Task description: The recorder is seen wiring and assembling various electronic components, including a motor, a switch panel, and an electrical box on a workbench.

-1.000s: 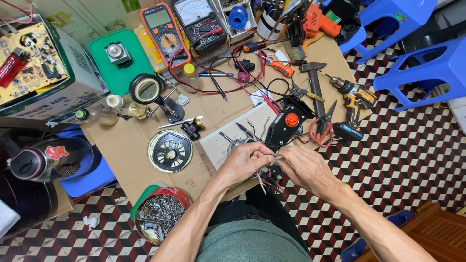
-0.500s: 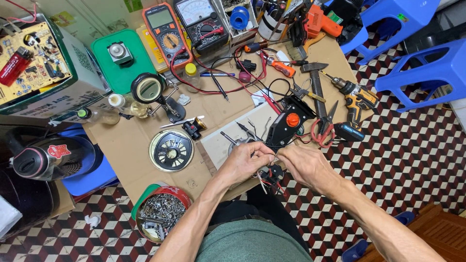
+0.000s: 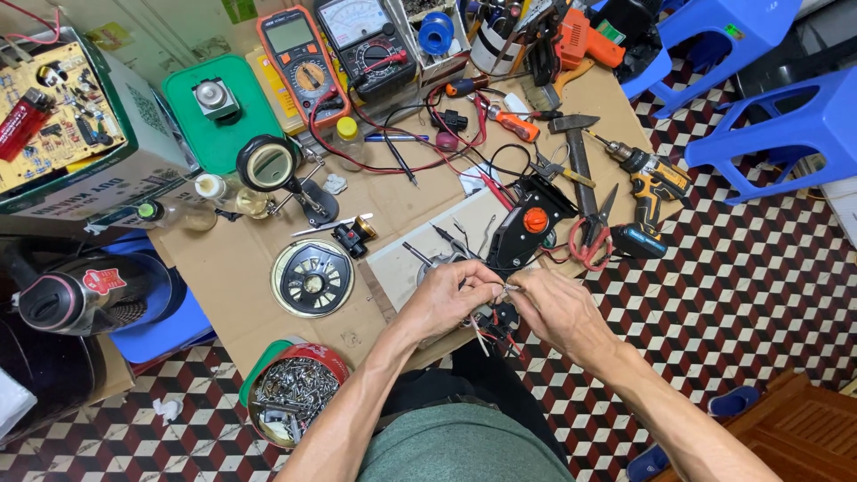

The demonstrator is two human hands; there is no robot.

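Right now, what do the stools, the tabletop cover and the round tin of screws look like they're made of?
Stools: moulded plastic by the look, glossy blue with slotted seats. Tabletop cover: probably cardboard, matte brown, creased and stained. Tin: likely painted metal, red and green rim with some shine. Screws: bare metal, grey and glinting.

The floor (image 3: 768,295) is tiled in a dark red, black and white cube pattern. A low tabletop (image 3: 232,286) covered in brown cardboard fills the middle. Blue plastic stools (image 3: 786,134) stand at two o'clock, a wooden piece (image 3: 794,428) at five o'clock. Light is even.
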